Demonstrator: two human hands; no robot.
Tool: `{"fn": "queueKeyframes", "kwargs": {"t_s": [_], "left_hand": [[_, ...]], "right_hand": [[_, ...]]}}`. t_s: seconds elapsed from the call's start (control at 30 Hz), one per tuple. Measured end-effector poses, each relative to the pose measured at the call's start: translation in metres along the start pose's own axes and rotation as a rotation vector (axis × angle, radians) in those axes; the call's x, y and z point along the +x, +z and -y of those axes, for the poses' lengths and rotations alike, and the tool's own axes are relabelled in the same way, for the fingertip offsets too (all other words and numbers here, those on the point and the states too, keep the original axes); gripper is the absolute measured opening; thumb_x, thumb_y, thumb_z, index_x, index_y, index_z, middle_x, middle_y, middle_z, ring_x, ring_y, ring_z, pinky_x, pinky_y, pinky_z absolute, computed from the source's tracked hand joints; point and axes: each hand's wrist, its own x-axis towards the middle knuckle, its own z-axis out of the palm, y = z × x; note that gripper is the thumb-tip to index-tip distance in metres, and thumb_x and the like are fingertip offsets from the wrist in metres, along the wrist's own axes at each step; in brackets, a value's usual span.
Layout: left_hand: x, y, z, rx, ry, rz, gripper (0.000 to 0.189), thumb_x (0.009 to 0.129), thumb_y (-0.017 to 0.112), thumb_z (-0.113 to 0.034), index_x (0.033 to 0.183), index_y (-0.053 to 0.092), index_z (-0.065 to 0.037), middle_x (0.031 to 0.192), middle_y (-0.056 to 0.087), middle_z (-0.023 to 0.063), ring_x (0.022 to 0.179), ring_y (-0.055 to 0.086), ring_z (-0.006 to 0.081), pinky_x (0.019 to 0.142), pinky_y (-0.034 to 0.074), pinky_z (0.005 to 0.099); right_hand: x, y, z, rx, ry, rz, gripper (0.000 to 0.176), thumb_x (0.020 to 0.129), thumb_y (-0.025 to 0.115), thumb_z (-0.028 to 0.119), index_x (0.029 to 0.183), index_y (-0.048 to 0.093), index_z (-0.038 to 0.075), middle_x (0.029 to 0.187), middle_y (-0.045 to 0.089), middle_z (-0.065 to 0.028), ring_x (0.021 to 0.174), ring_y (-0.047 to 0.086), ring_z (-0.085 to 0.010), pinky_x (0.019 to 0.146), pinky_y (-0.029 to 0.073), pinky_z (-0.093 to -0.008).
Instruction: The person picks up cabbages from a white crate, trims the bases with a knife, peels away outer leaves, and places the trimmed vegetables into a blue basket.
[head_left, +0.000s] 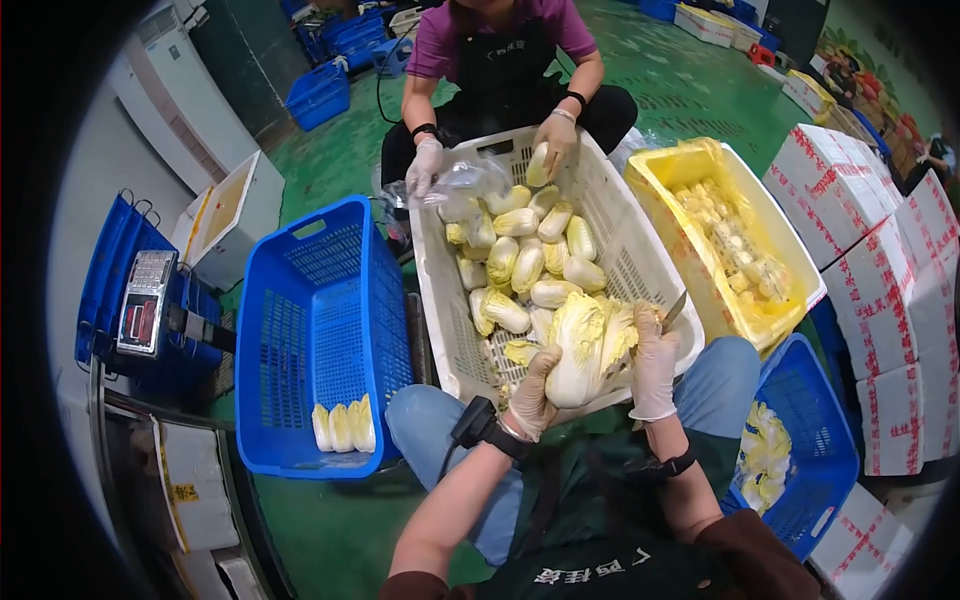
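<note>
Over the near end of a white crate [437,322], my gloved left hand [533,396] is closed around the base of a napa cabbage [576,352]. My gloved right hand [655,368] grips a knife [676,310], its blade pointing up and away from me. The fingers of that hand are also at a loose outer leaf [618,335] on the cabbage's right side. Below, several small napa cabbages [527,262] lie heaped in the crate. Part of the knife's handle is hidden in my right palm.
Opposite me sits a person [505,70] with gloved hands at a cabbage and clear plastic bag [478,180]. A blue crate [300,330] at left holds several cabbages [345,425]. At right are a yellow-lined box [680,250], a blue crate of leaves [815,480] and stacked boxes [870,320].
</note>
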Motion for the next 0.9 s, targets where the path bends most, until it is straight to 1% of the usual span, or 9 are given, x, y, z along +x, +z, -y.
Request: {"fn": "queueKeyframes", "kwargs": {"t_s": [0.17, 0.23, 0.33, 0.47, 0.6, 0.67, 0.73, 0.83, 0.9], "left_hand": [[0.004, -0.002, -0.006, 0.092, 0.012, -0.068, 0.067, 0.086, 0.067, -0.024, 0.139, 0.035, -0.002, 0.132, 0.051, 0.0139, 0.116, 0.056, 0.0228, 0.1, 0.046, 0.0367], [0.007, -0.002, -0.004, 0.766, 0.19, 0.065, 0.069, 0.079, 0.074, -0.02, 0.136, 0.04, 0.0, 0.127, 0.055, 0.0122, 0.111, 0.057, 0.0195, 0.097, 0.046, 0.0321], [0.006, 0.005, -0.003, 0.828, 0.245, -0.089, 0.072, 0.074, 0.078, -0.017, 0.134, 0.042, 0.0, 0.124, 0.056, 0.0099, 0.109, 0.057, 0.017, 0.094, 0.046, 0.0293], [0.009, 0.006, -0.008, 0.309, 0.326, -0.068, 0.067, 0.08, 0.07, -0.018, 0.136, 0.039, -0.001, 0.124, 0.057, 0.012, 0.114, 0.056, 0.0223, 0.098, 0.045, 0.0336], [0.008, 0.01, -0.02, -0.237, 0.273, -0.058, 0.072, 0.086, 0.067, -0.03, 0.141, 0.028, -0.005, 0.138, 0.044, 0.0198, 0.126, 0.046, 0.0399, 0.105, 0.04, 0.0526], [0.007, 0.008, -0.018, -0.234, 0.288, -0.112, 0.07, 0.086, 0.067, -0.03, 0.14, 0.031, -0.006, 0.137, 0.046, 0.0188, 0.125, 0.046, 0.0382, 0.105, 0.04, 0.0536], [0.009, 0.007, -0.018, -0.21, 0.303, -0.194, 0.065, 0.086, 0.067, -0.031, 0.138, 0.035, -0.007, 0.135, 0.048, 0.0169, 0.125, 0.047, 0.0348, 0.104, 0.04, 0.0555], [0.001, 0.015, -0.025, -0.363, 0.318, -0.003, 0.06, 0.087, 0.065, -0.029, 0.137, 0.038, -0.006, 0.134, 0.049, 0.0154, 0.124, 0.048, 0.0327, 0.104, 0.039, 0.0577], [-0.001, 0.019, -0.028, -0.348, 0.301, 0.041, 0.059, 0.088, 0.064, -0.028, 0.137, 0.038, -0.006, 0.134, 0.049, 0.0145, 0.124, 0.048, 0.0327, 0.104, 0.038, 0.0584]], "right_hand": [[-0.001, 0.006, 0.007, -0.075, 0.04, -0.06, 0.029, 0.093, 0.064, 0.028, 0.094, 0.063, -0.001, 0.08, 0.058, 0.0011, 0.074, 0.049, -0.0075, 0.068, 0.043, -0.0236], [-0.005, 0.011, 0.011, -0.194, -0.248, 0.013, 0.029, 0.093, 0.063, 0.029, 0.091, 0.063, 0.0, 0.078, 0.058, 0.0015, 0.071, 0.046, -0.0066, 0.065, 0.042, -0.024], [-0.002, 0.003, 0.006, -0.246, -0.214, -0.029, 0.031, 0.092, 0.063, 0.033, 0.09, 0.061, 0.003, 0.074, 0.056, 0.0015, 0.069, 0.048, -0.0073, 0.065, 0.043, -0.0233], [-0.004, 0.002, 0.02, 0.07, 0.212, -0.218, 0.029, 0.092, 0.063, 0.035, 0.095, 0.059, 0.006, 0.081, 0.058, -0.0008, 0.075, 0.054, -0.0098, 0.067, 0.045, -0.0247], [-0.002, -0.018, 0.018, 0.304, 0.125, -0.376, 0.029, 0.09, 0.064, 0.03, 0.109, 0.055, 0.01, 0.103, 0.057, -0.0045, 0.09, 0.057, -0.0135, 0.07, 0.047, -0.0298], [0.008, -0.057, -0.004, -0.816, -0.479, -0.409, 0.031, 0.094, 0.058, 0.03, 0.117, 0.057, 0.009, 0.097, 0.06, -0.001, 0.089, 0.058, -0.0125, 0.075, 0.049, -0.0283], [0.017, -0.071, 0.055, 0.169, -0.097, -0.44, 0.033, 0.095, 0.056, 0.031, 0.116, 0.058, 0.006, 0.099, 0.06, -0.0023, 0.091, 0.058, -0.012, 0.073, 0.049, -0.0264], [0.015, -0.126, 0.117, -0.011, -0.295, -0.485, 0.035, 0.091, 0.063, 0.032, 0.107, 0.062, 0.0, 0.092, 0.062, -0.004, 0.078, 0.06, -0.0117, 0.066, 0.049, -0.0245], [0.024, -0.238, 0.14, -0.343, -0.331, -0.442, 0.036, 0.09, 0.063, 0.031, 0.109, 0.062, 0.0, 0.092, 0.063, -0.0044, 0.079, 0.06, -0.0107, 0.068, 0.049, -0.0237]]}}
